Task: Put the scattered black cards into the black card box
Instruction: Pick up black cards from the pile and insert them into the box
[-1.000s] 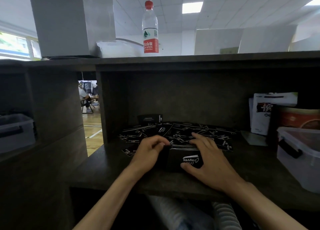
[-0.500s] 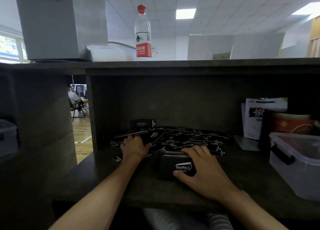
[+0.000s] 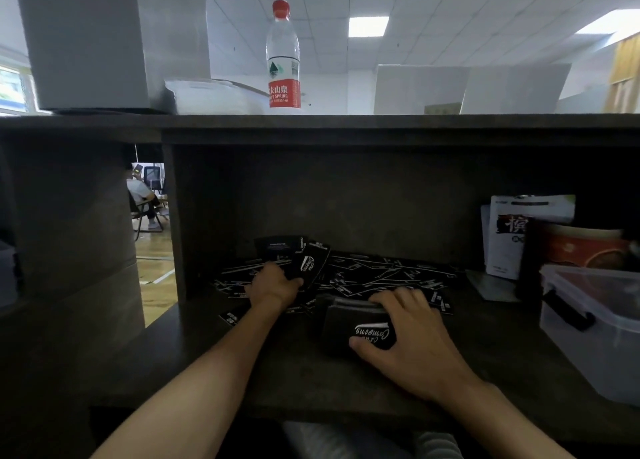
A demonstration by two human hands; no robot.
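Head view, looking forward and down into a dark wooden shelf recess [image 3: 346, 382] where both bare arms reach in. Left hand [image 3: 273, 285] has its fingers curled round a small batch of black cards [image 3: 309, 266], lifted and tilted upright off the surface, white script showing on the front one. Right hand [image 3: 412, 334] rests on the black card box [image 3: 349, 327], thumb pressed against the near face beside the white lettering, fingers bent over the far top edge, so it grips the box. That box sits on the shelf board just right of the left wrist and close to the person.

Beyond both hands, the scattered black cards [image 3: 381, 275] lie in a loose overlapping spread across the back of the recess; a few strays [image 3: 230, 316] lie left of the left forearm. Just behind the raised batch a dark upright piece [image 3: 278, 245] stands against the rear wall; I cannot tell whether it is a lid or another card.

Right of the right hand stands a clear plastic tub with a dark latch [image 3: 588, 323], and behind it a white printed pouch [image 3: 519, 237] and a reddish round container [image 3: 585, 247]. Above the hands, on the top board, a water bottle with a red cap and label [image 3: 283, 57] stands upright beside a grey box [image 3: 90, 39].
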